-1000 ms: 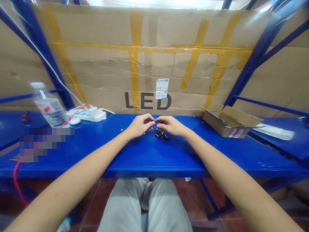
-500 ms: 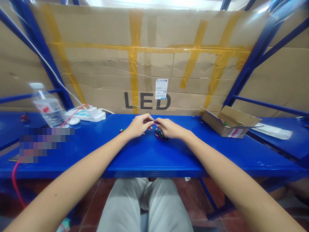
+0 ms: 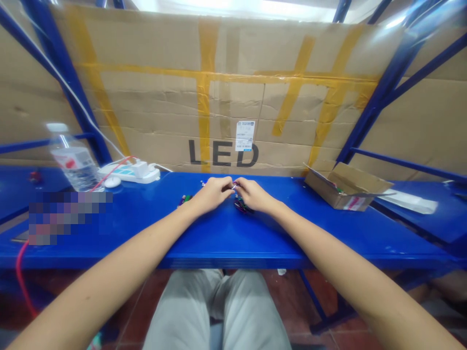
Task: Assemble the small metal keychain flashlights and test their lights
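A flattened brown cardboard sheet (image 3: pixel 164 114), patched with crossing strips of yellow packing tape and printed with a black "LED", closes off the back of a blue-painted steel shelving frame (image 3: pixel 69 92). A glossy blue table (image 3: pixel 233 243) runs across below it, with a second blue surface (image 3: pixel 430 218) off to the right. Dark red floor tiles (image 3: pixel 317 316) show underneath, and a bright white glow (image 3: pixel 233 6) shows above the cardboard.
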### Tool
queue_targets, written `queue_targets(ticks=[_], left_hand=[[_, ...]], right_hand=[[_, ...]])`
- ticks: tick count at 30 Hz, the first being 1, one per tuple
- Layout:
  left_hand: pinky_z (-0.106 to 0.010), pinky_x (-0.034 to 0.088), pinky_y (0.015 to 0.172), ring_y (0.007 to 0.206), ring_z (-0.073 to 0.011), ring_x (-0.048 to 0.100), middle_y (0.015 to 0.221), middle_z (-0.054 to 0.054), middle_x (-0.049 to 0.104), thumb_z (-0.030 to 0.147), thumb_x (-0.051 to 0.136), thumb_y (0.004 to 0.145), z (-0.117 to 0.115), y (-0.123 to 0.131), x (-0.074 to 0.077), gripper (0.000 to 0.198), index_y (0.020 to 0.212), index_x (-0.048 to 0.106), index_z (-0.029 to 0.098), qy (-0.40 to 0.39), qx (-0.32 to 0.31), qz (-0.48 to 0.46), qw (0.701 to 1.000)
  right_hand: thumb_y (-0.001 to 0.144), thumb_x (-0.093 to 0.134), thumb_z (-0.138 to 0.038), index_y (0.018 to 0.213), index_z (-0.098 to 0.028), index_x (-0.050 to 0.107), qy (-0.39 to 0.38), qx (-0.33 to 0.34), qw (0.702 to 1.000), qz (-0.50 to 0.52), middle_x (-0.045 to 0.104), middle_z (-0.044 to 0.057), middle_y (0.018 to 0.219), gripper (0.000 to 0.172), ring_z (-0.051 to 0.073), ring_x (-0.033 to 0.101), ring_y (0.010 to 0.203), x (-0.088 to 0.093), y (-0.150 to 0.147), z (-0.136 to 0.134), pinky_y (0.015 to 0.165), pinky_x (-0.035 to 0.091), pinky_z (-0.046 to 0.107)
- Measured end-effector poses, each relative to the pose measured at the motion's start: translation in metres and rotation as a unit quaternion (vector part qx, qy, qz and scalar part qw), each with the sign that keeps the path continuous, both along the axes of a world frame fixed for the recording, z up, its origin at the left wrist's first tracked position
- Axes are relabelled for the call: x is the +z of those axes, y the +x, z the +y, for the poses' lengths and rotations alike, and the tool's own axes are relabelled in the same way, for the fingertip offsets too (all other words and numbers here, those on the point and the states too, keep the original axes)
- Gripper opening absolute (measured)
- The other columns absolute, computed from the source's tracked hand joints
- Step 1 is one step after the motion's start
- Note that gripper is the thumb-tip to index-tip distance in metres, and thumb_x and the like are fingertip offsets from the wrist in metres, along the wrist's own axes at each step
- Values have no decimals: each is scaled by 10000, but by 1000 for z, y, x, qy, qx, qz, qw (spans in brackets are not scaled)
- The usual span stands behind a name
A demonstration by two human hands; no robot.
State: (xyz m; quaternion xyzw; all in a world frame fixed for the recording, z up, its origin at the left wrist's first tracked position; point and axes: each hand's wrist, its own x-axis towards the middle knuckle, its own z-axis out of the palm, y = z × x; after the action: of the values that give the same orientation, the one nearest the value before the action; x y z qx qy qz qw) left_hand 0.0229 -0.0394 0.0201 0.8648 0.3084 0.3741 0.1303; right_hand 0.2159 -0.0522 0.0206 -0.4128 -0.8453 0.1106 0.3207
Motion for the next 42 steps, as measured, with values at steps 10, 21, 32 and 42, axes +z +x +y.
queue_targets(ticks=[10, 21, 32, 42], left_hand=[[-265, 428, 664, 691, -155, 601, 723, -4, 674, 197, 591, 867, -5, 7, 0, 110, 759, 569, 192, 8, 10, -26, 1000], [-260, 488, 664, 682, -141, 630, 793, -9, 678, 214, 566, 852, -2, 9, -5, 99, 948, 582, 191, -40, -35, -53, 997], [-311, 513, 823, 835, -178, 661, 897, -26, 726, 177, 595, 815, 6, 6, -9, 93, 866, 671, 190, -25, 54, 18, 998], [-312, 518, 820, 841, -203, 680, 878, -50, 758, 147, 623, 807, 24, 17, -6, 168, 887, 764, 189, -47, 140, 91, 985]], right_hand=[[939, 450, -379, 923, -264, 353, -248, 8, 932, 265, 374, -98, 593, 152, 93, 321, 425, -5, -16, -3, 430, 275, 204], [877, 534, -406, 906, -275, 303, -257, 6, 917, 305, 352, -146, 459, 267, 75, 241, 350, 12, 7, 5, 376, 191, 163], [919, 532, -171, 864, -226, 423, -223, -87, 946, 221, 593, -44, 555, 134, 115, 540, 437, 11, 26, 18, 384, 382, 184], [869, 599, -132, 776, -127, 650, -161, -136, 964, 164, 662, 49, 699, 106, 125, 600, 597, 20, 33, 22, 545, 483, 232]])
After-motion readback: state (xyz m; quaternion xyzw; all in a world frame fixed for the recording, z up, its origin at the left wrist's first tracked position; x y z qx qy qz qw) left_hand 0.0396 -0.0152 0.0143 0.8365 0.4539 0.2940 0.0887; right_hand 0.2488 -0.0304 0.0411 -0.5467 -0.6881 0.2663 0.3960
